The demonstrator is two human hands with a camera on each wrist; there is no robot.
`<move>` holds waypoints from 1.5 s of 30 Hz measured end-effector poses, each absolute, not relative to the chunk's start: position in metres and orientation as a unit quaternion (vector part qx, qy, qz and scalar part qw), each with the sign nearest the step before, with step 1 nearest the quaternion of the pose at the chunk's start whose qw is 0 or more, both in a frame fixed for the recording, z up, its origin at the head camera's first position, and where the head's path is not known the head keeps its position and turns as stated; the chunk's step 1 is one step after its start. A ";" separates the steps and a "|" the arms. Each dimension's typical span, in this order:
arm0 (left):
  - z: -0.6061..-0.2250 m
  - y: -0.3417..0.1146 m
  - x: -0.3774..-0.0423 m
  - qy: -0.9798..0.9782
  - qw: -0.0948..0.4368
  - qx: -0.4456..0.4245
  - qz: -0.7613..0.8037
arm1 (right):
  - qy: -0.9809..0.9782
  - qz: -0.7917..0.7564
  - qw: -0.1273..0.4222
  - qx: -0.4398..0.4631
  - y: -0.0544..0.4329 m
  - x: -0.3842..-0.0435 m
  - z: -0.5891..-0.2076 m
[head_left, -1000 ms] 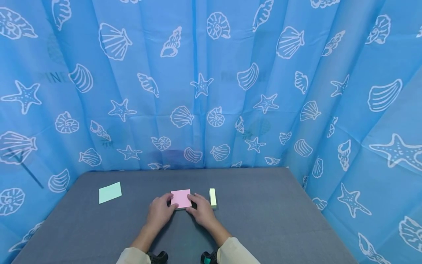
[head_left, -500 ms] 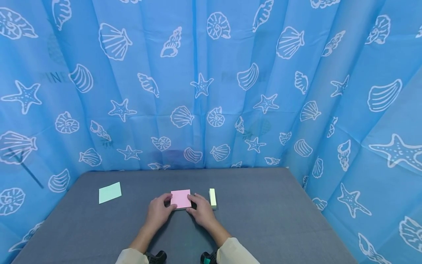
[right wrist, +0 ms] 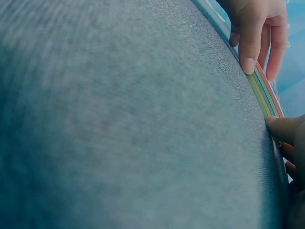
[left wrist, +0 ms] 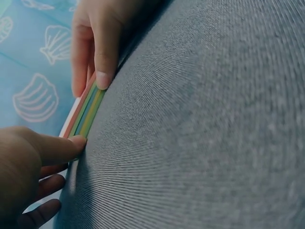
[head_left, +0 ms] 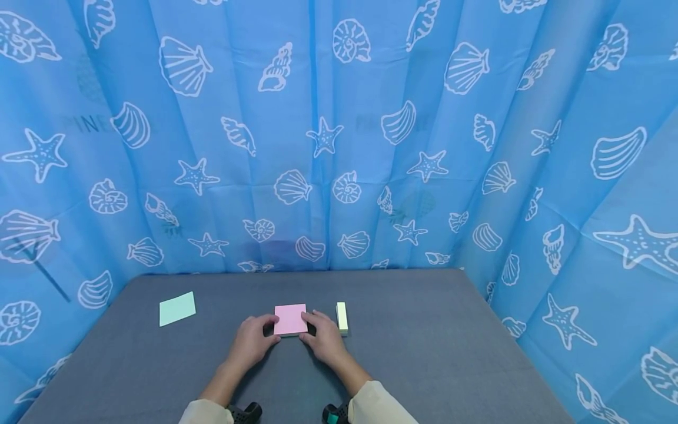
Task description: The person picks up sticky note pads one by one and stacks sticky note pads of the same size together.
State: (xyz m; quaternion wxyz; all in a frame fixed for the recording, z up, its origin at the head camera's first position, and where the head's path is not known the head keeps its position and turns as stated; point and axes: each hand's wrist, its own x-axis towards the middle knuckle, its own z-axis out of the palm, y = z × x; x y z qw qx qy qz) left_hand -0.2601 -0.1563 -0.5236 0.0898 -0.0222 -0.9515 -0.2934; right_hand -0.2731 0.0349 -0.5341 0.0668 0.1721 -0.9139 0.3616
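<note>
A squared stack of sticky note pads (head_left: 290,318) lies mid-table with a pink one on top. Its side shows pink, green, blue and yellow layers in the left wrist view. At the stack's left end, my left hand (head_left: 251,340) has its thumb by the near corner and its index finger on the left edge. My right hand (head_left: 324,338) grips the opposite end between thumb and fingers. In the right wrist view, the left hand (right wrist: 261,31) shows its thumb on the front face of the layered pads (right wrist: 263,93).
To the right of the stack stands a narrow pile of sticky notes (head_left: 342,317) with a pale yellow top. A light green sheet (head_left: 177,309) lies at the far left. The grey table (head_left: 424,353) ends against a blue shell-print curtain (head_left: 339,147).
The left hand and forearm have shifted slightly left, and its thumb has slid off the pink top to the near corner. The right hand and the stack have stayed nearly still.
</note>
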 end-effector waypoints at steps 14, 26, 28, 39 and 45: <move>-0.524 -0.156 -0.261 -0.959 0.094 -0.026 -0.267 | -0.914 0.359 0.072 0.175 0.036 -0.275 -0.532; -0.526 -0.168 -0.260 -0.940 0.076 -0.062 -0.327 | -0.913 0.362 0.064 0.177 0.036 -0.273 -0.533; -0.525 -0.172 -0.261 -0.933 0.070 -0.067 -0.347 | -0.913 0.363 0.065 0.177 0.036 -0.273 -0.533; -0.520 -0.200 -0.264 -0.929 0.084 -0.061 -0.356 | -0.913 0.366 0.064 0.171 0.036 -0.272 -0.535; -0.517 -0.222 -0.271 -0.937 0.107 -0.056 -0.327 | -0.915 0.363 0.061 0.167 0.035 -0.273 -0.535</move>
